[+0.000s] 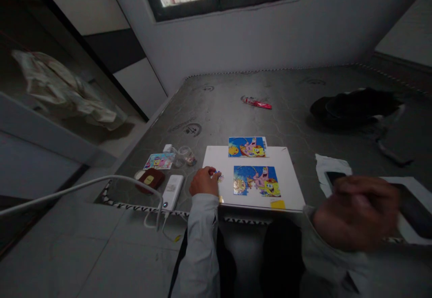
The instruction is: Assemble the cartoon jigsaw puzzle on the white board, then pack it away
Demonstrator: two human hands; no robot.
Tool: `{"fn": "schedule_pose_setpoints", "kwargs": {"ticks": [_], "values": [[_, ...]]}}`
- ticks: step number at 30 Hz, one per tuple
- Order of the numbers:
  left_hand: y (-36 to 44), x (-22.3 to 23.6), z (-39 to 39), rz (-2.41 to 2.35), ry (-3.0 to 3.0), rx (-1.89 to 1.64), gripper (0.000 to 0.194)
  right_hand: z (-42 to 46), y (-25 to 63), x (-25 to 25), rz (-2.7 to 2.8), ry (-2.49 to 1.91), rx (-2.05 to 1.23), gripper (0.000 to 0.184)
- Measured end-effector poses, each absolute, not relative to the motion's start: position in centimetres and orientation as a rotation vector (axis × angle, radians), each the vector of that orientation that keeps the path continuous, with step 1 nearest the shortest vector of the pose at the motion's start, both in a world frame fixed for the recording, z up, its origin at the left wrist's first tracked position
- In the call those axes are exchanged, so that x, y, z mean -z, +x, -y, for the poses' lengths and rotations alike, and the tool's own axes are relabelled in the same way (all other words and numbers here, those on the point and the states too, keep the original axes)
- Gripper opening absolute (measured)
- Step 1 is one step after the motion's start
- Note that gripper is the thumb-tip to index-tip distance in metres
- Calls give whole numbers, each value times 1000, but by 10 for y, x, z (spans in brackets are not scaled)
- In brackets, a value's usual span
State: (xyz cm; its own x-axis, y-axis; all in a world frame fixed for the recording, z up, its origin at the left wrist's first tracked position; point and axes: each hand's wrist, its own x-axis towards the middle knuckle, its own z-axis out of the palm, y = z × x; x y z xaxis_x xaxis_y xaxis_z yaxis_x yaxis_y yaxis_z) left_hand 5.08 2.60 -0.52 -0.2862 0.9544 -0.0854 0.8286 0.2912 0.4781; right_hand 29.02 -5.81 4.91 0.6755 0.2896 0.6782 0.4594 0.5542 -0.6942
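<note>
My left hand [204, 182] rests at the left edge of a white board [293, 178], thumb and forefinger pinched together at a few tiny jigsaw pieces [221, 177]. A partly assembled jigsaw puzzle [258, 181] lies on the board, with a gap along its lower edge and a ragged left part. Just above it is a picture card [247, 147] with the same cartoon scene. My right hand [357, 212] is raised off to the right, apart from the board. Motion smears its fingers, so I cannot make out whether they hold anything. A yellow piece [277, 204] sits at the board's front edge.
Left of the board lie a white power bank [173, 192] with cables, a brown case [151, 180], another cartoon card [159, 161] and a clear container [186, 156]. A red item [257, 103] lies farther back. A black bag-like object [354, 106] and a dark tablet-like device [413, 208] are right.
</note>
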Motion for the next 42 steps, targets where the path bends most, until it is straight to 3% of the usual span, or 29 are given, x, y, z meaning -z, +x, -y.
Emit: {"fn": "schedule_pose_setpoints", "kwargs": {"ticks": [3, 9, 23, 31, 36, 42], "values": [[49, 6, -26, -2198, 1682, -468, 18, 45, 286, -28, 804, -1123, -54, 5], [49, 4, -28, -2210, 1659, -439, 20, 30, 295, 18, 819, -1434, -244, 16], [54, 1, -27, -2188, 1607, -535, 16, 29, 275, 21, 1266, -1632, -236, 16], [52, 8, -28, -1665, 1534, -861, 22, 27, 268, 19, 1455, -1615, -387, 18], [69, 5, -24, -1417, 1549, -775, 25, 25, 259, 24, 1633, -1553, -578, 25], [80, 7, -19, -1273, 1662, -608, 29, 24, 259, 29, 1658, -1667, -590, 28]]}}
